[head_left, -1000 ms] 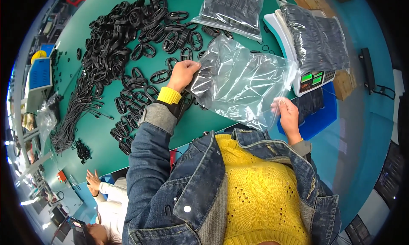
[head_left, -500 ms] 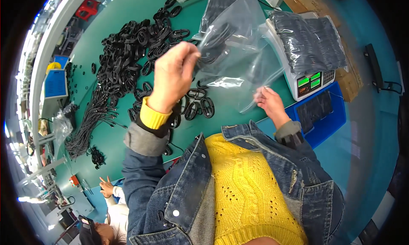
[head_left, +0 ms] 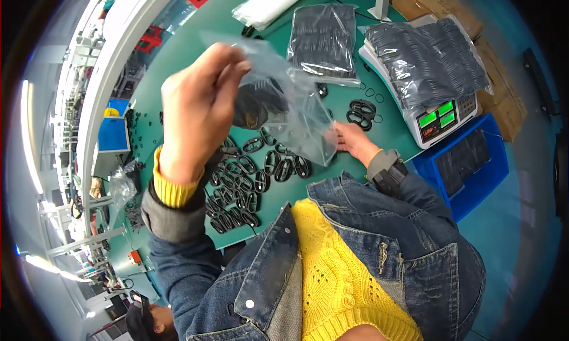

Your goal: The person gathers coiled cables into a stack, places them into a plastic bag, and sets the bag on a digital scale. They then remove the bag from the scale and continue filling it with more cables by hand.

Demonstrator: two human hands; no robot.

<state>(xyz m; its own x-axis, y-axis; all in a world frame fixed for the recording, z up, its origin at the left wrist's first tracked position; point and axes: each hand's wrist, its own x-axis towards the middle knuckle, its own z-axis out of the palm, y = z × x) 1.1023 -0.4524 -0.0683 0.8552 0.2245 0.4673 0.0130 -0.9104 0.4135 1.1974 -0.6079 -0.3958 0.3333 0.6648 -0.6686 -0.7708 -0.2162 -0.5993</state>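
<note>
My left hand (head_left: 201,104) is raised high, its fingers closed on the top edge of a clear plastic bag (head_left: 305,107). My right hand (head_left: 354,141) pinches the bag's lower right side, low over the green table. Through the film a dark bundle, which looks like coiled black cables (head_left: 261,101), shows beside my left hand. Many small coils of black cable (head_left: 237,184) lie on the table below the bag. A few more coils (head_left: 361,113) and thin black rings (head_left: 379,98) lie between my right hand and the scale. The tilted bag hides part of the table.
A digital scale (head_left: 435,125) at the right bears a filled bag of black cables (head_left: 424,62). Another filled bag (head_left: 323,39) lies at the back, near white plastic film (head_left: 269,6). A blue bin (head_left: 492,163) stands below the scale. Another person (head_left: 151,317) is at lower left.
Both hands and the bag have moved left, and the left hand is higher. The bag has swung aside, uncovering the filled bag behind it and the coils beside the scale.
</note>
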